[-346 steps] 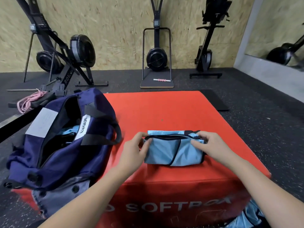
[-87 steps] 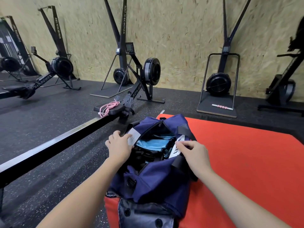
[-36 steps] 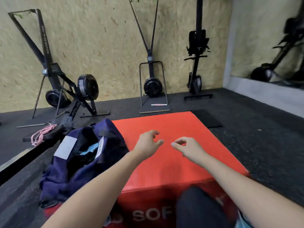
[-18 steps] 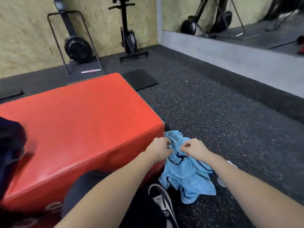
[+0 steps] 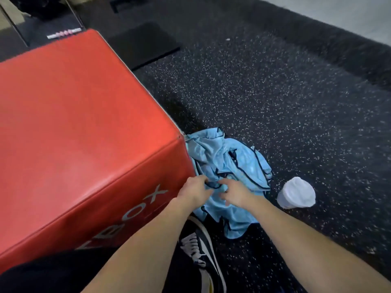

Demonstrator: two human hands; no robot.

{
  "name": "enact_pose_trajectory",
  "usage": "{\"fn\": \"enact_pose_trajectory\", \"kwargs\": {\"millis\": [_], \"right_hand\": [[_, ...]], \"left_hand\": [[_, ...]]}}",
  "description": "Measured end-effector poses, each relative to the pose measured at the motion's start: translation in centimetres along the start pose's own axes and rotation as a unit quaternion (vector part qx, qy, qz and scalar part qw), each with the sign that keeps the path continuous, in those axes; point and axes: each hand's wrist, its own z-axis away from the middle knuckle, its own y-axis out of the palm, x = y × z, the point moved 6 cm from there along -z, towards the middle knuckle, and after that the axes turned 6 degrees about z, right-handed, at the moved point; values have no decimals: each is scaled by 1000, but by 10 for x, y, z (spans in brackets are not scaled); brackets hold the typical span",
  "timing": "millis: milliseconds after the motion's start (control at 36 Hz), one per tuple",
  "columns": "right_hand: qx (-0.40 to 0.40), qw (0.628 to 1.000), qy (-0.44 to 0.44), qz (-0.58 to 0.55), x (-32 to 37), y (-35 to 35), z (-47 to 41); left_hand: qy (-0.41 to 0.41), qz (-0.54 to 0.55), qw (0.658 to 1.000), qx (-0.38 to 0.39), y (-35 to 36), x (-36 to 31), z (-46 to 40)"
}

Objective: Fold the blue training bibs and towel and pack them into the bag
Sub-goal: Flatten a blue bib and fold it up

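Against the red padded box's (image 5: 80, 123) near right corner, the left hand (image 5: 195, 190) pinched the crumpled light-blue black-trimmed bibs (image 5: 228, 161) while the right hand (image 5: 236, 192) lay spread on them.

head view, steeply down (close) over floor (image 5: 275, 102)

Illumination is moderate and even, apparently from overhead; no lamp is in view. The red box (image 5: 80, 115) shows a soft sheen on its top face and along its front edge — no hard glare. A dark shadow lies on the speckled floor (image 5: 275, 98) beside the box. Motion blur softens the whole frame, most at the fingers (image 5: 222, 182). Wide-angle distortion bends lines — the forearms stretch toward the lower edge. Corners are darker.
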Motion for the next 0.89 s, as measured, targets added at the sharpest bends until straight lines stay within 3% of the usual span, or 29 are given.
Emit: {"fn": "enact_pose_trajectory", "kwargs": {"millis": [250,389,611,889], "right_hand": [[47,998,10,34,6,28,-28],[2,1000,-1,27,9,12,-17],[-138,987,-75,45,67,-83,64],[-318,925,-187,88,188,-216,219]], "left_hand": [[-42,23,999,17,11,32,-20],[-40,32,999,9,3,24,-12],[42,61,996,-48,-45,-37,41],[201,88,960,-176,-161,-145,154]]}}
